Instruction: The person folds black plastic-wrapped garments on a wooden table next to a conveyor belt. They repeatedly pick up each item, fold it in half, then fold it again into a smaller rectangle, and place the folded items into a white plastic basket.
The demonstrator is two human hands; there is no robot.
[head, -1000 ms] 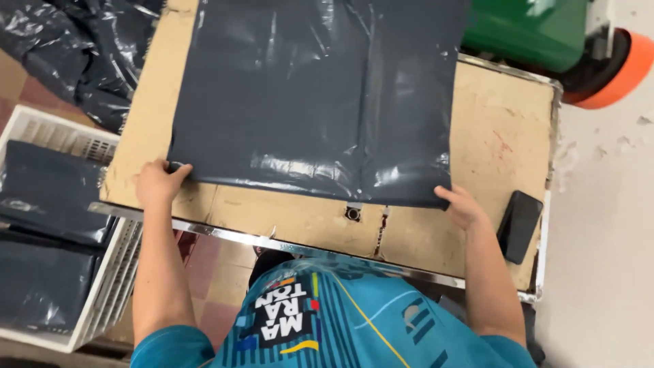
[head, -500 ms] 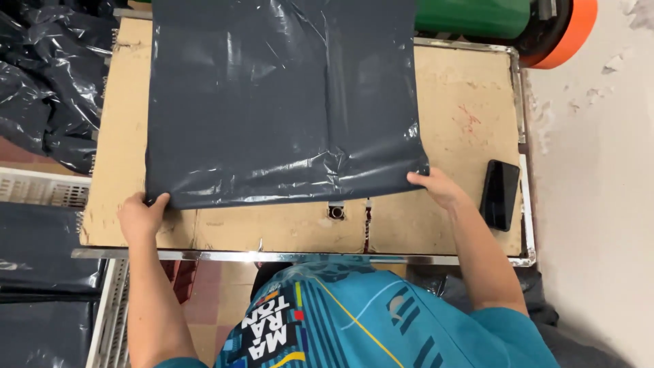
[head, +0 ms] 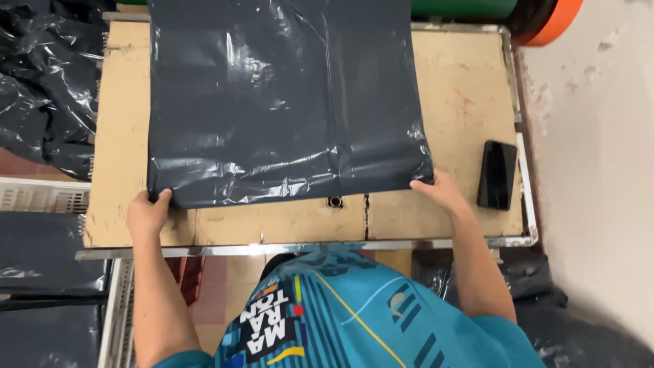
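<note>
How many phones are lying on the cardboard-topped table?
1. A black phone lies near the table's right edge, just right of the right hand; the dark plastic bag could hide others.

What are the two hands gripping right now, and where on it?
Both hold the dark grey plastic bag lying flat on the cardboard-topped table: the left hand grips its near left corner, the right hand its near right corner.

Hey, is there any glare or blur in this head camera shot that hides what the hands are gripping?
Head view: sharp overall; white glare streaks on the dark grey plastic bag, mostly upper middle; its near corners stay readable, left hand and right hand pinching them; soft shadow under the table edge.
</note>
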